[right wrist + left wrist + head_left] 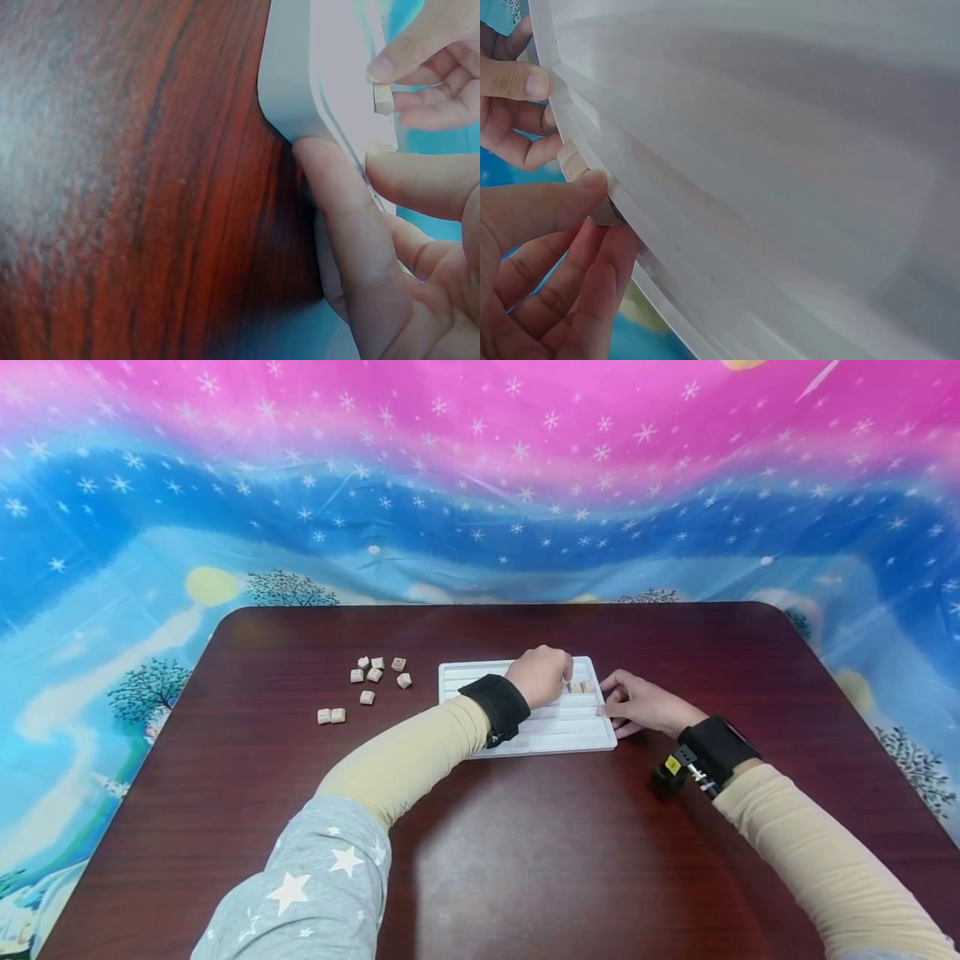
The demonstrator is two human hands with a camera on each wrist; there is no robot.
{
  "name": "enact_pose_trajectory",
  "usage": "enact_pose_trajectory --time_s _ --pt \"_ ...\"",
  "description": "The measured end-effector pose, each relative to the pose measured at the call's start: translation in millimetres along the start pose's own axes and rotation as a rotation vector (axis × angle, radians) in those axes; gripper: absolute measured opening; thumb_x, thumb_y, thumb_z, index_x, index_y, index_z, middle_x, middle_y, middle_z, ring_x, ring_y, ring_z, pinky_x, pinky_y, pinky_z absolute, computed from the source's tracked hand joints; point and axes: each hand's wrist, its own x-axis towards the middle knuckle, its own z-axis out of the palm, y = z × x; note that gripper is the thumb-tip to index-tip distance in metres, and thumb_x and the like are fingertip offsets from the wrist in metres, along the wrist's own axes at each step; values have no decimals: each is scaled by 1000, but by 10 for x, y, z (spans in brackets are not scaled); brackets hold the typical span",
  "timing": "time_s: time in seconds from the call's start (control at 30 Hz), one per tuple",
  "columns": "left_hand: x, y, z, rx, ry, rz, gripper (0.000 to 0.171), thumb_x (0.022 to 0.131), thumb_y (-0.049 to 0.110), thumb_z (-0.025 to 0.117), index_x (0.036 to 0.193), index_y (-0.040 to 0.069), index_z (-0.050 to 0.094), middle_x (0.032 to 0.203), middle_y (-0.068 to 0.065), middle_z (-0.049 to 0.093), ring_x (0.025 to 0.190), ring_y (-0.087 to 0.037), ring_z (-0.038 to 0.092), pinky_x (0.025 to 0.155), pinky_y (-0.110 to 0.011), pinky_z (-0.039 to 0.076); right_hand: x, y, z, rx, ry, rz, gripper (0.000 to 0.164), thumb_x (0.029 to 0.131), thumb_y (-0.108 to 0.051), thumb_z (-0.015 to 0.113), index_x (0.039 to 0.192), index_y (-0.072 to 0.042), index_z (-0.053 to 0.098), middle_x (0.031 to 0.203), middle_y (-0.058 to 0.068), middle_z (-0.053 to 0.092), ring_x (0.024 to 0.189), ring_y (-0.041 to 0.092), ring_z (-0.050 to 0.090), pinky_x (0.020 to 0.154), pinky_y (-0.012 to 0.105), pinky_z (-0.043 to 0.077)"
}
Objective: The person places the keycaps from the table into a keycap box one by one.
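Observation:
My left hand (538, 677) reaches over a white ridged tray (555, 747), its thumb and fingertips pinching a small cream keycap (604, 214) low at one of the tray's rows. Two more keycaps (582, 687) sit side by side in that row, just right of the fingers. At the tray's right edge, my right hand (637, 703) grips the rim. Its thumb (420, 180) lies on top of the rim and its index finger (341, 202) is against the outer side wall. In the head view the left hand hides part of the row.
Several loose keycaps (374, 675) lie scattered on the dark red wooden table (525, 860), left of the tray. Two of them (331, 716) touch, nearer the front. A patterned cloth (480, 485) hangs behind the table's far edge.

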Motion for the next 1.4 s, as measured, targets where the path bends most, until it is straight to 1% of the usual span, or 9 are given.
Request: enact_pose_trajectory --time_s 0.27,0.53,0.83,1.0,1.4 --pt "21 7 17 11 12 20 19 98 0 62 109 10 74 103 -3 73 82 -15 65 75 -28 52 7 -12 7 1 -2 20 45 105 -4 57 139 11 32 104 19 52 80 23 60 71 36 60" --pt "13 20 7 4 20 27 19 95 -3 62 103 9 74 97 -2 72 80 -15 62 74 -27 50 -6 -19 7 1 -1 17 46 104 -4 57 139 11 31 104 19 52 80 23 61 71 36 60" --pt "3 26 3 -4 2 23 20 97 -3 59 105 9 74 99 -3 72 81 -15 61 75 -27 50 -18 -12 6 9 5 10 44 104 -4 58 138 11 34 104 20 53 80 23 64 72 37 60" --pt "-5 34 0 9 2 25 20 99 -2 59 106 9 75 100 -2 72 82 -15 63 75 -27 51 -18 -24 6 9 -2 2 46 104 -5 57 139 11 32 104 20 53 80 22 63 71 37 60" --pt "2 54 6 19 -17 -2 21 100 0 59 110 10 73 106 -2 73 88 -15 65 77 -28 53 -5 -3 6 2 -2 6 46 105 -4 57 140 11 31 105 20 52 81 22 62 72 37 60"
